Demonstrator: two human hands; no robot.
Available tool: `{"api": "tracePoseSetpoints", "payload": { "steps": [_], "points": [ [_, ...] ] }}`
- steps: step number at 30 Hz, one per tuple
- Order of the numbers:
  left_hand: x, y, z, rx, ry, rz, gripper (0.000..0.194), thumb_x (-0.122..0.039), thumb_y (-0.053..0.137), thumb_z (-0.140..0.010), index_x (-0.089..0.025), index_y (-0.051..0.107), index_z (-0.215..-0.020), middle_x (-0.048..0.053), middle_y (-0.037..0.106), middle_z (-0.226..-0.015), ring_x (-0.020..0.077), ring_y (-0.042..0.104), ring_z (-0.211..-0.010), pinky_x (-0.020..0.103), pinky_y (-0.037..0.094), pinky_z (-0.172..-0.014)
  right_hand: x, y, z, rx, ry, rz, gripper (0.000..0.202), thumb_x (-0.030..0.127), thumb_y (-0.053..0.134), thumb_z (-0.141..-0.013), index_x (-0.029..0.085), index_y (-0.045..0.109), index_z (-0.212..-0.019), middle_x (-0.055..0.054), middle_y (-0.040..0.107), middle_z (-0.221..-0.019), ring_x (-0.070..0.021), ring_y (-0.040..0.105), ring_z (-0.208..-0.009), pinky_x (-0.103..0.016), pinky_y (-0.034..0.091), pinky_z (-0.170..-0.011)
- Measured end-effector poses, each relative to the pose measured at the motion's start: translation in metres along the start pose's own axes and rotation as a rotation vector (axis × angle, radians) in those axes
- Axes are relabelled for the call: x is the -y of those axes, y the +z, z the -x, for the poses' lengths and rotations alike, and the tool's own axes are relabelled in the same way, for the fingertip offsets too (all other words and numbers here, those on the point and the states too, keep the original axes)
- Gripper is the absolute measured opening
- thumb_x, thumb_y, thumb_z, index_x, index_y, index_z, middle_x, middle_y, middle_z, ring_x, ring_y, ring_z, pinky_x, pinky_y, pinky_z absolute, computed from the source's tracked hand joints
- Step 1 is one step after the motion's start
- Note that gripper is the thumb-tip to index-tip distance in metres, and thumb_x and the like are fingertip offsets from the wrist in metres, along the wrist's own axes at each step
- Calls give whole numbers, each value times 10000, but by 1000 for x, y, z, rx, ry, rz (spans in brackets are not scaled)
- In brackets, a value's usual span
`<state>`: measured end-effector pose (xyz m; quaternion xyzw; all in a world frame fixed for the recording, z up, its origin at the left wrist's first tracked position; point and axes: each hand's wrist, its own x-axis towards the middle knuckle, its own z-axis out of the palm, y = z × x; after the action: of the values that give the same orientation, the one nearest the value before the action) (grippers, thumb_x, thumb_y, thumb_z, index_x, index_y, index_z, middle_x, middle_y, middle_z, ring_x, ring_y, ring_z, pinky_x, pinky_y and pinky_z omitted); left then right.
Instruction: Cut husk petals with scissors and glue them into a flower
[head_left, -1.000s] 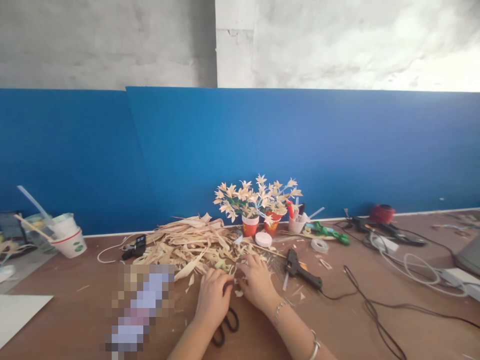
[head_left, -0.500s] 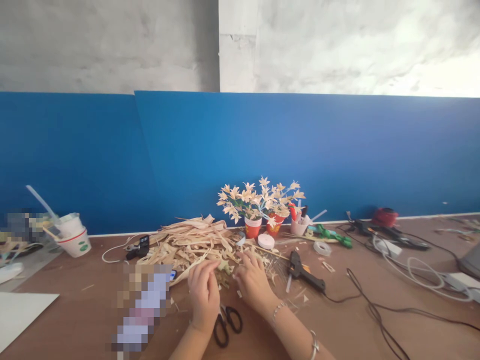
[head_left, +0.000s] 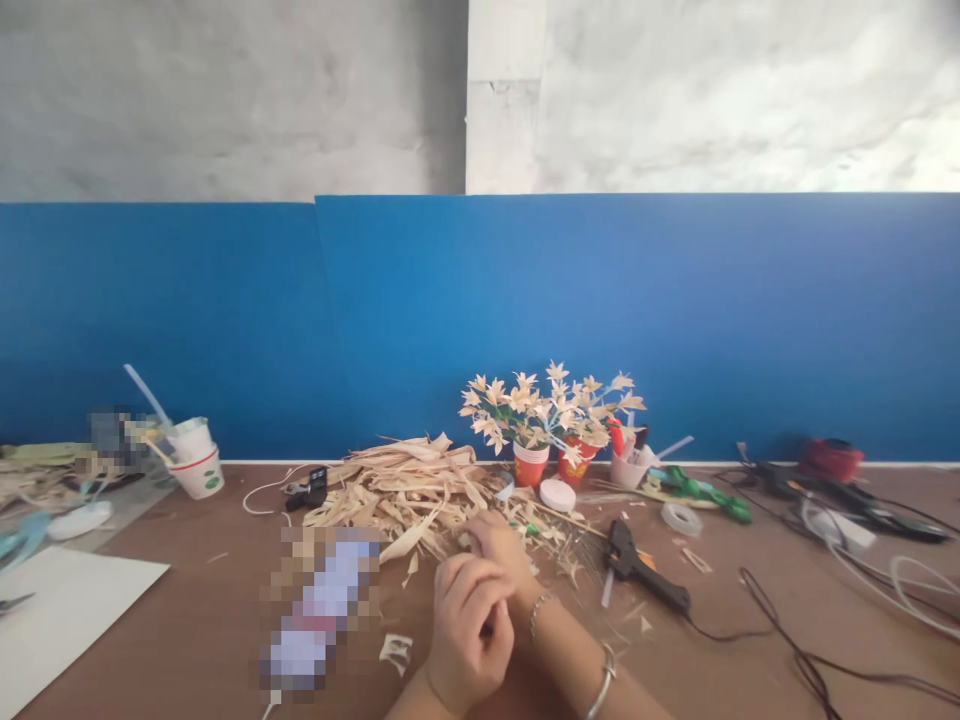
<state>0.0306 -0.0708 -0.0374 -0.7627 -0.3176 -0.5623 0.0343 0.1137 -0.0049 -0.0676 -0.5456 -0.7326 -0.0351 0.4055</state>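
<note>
My left hand (head_left: 470, 632) is raised over the brown table near its front, fingers curled, and what they may hold is hidden. Behind it my right hand (head_left: 496, 548) reaches to the front edge of a heap of dry, pale husk strips (head_left: 416, 490). Its fingertips are at the strips, and I cannot make out a held item. Small husk flowers on stems (head_left: 525, 395) stand in red cups (head_left: 530, 465) past my right hand. A white roll (head_left: 557, 495) lies before the cups. A black glue gun (head_left: 646, 570) lies right of my hands.
A white cup with a straw (head_left: 199, 475) stands at the left, above a white sheet (head_left: 82, 610). A blurred-out device (head_left: 322, 610) lies left of my hands. Clear tape (head_left: 681, 518), green ribbon (head_left: 709, 490) and cables (head_left: 757, 600) lie on the right. A blue panel (head_left: 390, 320) rises behind.
The view has shifted left. My left hand has moved nearer and closer to my right wrist, its fingers curling. My right hand has lowered over the strips. The black-handled scissors no longer show.
</note>
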Motion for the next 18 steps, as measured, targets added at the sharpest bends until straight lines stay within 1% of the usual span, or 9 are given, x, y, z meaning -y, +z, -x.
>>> {"api": "tracePoseSetpoints", "payload": {
  "steps": [2,3,5,6,8,11,13,15,18],
  "points": [
    [6,2,1,-24,-63,27,222,-81,436,-767,-187,599,-874,73,614,-846,201,560,-815,376,455,-756,-19,-8,-22,129,-69,6,229,95,486,-777,212,681,-799,-38,629,-793,-154,571,-769,-239,461,-691],
    [10,2,2,-36,-103,41,215,-88,436,-776,-190,599,-873,70,614,-848,201,561,-818,375,455,-759,-23,-11,-28,269,-103,58,230,106,491,-772,206,679,-860,-58,627,-874,-173,560,-819,-260,451,-723],
    [18,4,4,-74,-202,64,193,-109,436,-798,-193,599,-858,64,618,-836,198,566,-814,372,458,-762,-23,-14,-34,442,-158,129,212,158,519,-764,197,671,-907,-86,599,-997,-210,530,-903,-299,424,-777],
    [22,4,5,-89,-256,71,181,-126,439,-809,-193,600,-856,63,620,-828,199,570,-813,373,460,-767,-21,-15,-33,487,-167,154,201,172,526,-758,189,669,-898,-94,586,-1029,-225,513,-934,-314,408,-797],
    [31,6,8,-143,-394,99,165,-175,455,-824,-188,607,-884,67,621,-827,201,581,-809,365,471,-761,-16,-18,-31,468,-136,129,173,149,525,-731,176,671,-820,-94,587,-1010,-231,495,-951,-315,384,-810],
    [43,7,9,-292,-656,207,179,-281,499,-817,-163,600,-907,70,624,-814,191,601,-742,314,502,-673,-14,-24,-29,337,37,-132,172,103,499,-677,167,654,-715,-67,606,-877,-202,511,-869,-281,379,-771],
    [50,8,9,-394,-778,249,203,-327,539,-790,-155,586,-888,61,622,-791,185,605,-724,301,505,-666,-17,-28,-31,290,248,-422,125,169,496,-675,162,620,-662,-32,581,-717,-170,510,-716,-257,381,-672],
    [56,7,9,-470,-856,255,227,-347,567,-764,-155,572,-886,50,615,-776,183,605,-725,300,503,-675,-22,-30,-32,307,447,-660,166,289,481,-692,165,566,-622,17,487,-553,-130,442,-542,-236,345,-543],
    [61,6,8,-500,-930,268,260,-381,584,-743,-159,568,-877,48,618,-793,189,610,-747,304,501,-685,-28,-30,-31,358,564,-790,280,432,433,-700,184,491,-582,63,355,-449,-92,327,-416,-218,266,-432]
  ]
}}
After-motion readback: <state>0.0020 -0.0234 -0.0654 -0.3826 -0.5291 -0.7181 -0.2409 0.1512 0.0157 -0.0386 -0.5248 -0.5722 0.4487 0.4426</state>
